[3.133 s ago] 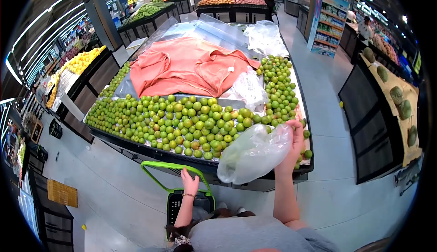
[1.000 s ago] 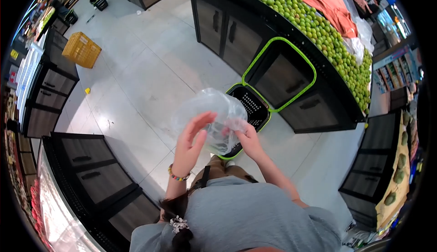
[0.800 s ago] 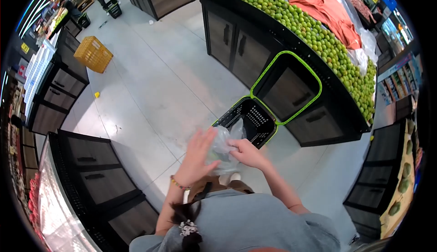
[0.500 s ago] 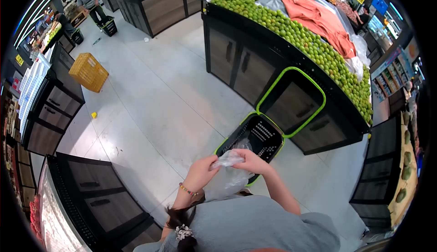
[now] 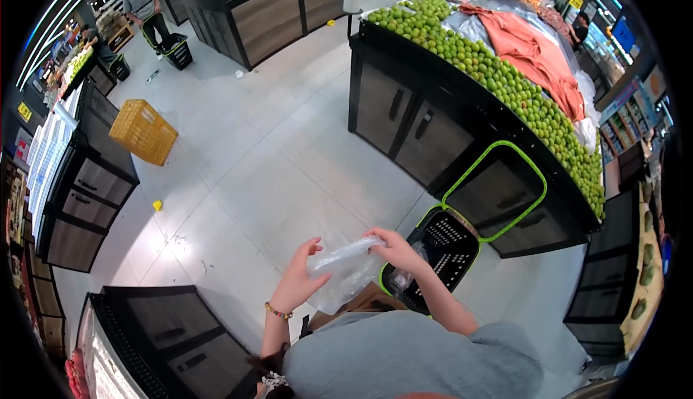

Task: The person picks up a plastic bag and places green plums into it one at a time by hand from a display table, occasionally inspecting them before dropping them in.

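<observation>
A clear plastic bag (image 5: 343, 283) hangs in front of my body. My right hand (image 5: 395, 251) pinches its upper right edge between thumb and fingers. At the bag's left side is my left hand (image 5: 292, 283), open, thumb and fingers spread apart around the edge of the film. Beaded bracelet (image 5: 278, 311) circles my left wrist. To the right of the bag, a black shopping basket (image 5: 462, 251) with a green rim stands on the floor, its green handle (image 5: 543, 175) raised against the cabinet. Some crumpled clear plastic (image 5: 404, 278) lies inside the basket, partly behind my right forearm.
A stand of green fruit (image 5: 498, 74), partly covered by an orange-red cloth (image 5: 534, 56), rises beyond the basket. Dark cabinets (image 5: 173, 334) stand at lower left. A yellow crate (image 5: 143, 132) and small yellow object (image 5: 157, 205) sit on the floor. A person (image 5: 141, 6) stands far left beside another basket.
My hands have moved apart, and my left fingers have spread from a pinch on the bag. The bag's top is stretched wider. The view has shifted, so the basket appears further right.
</observation>
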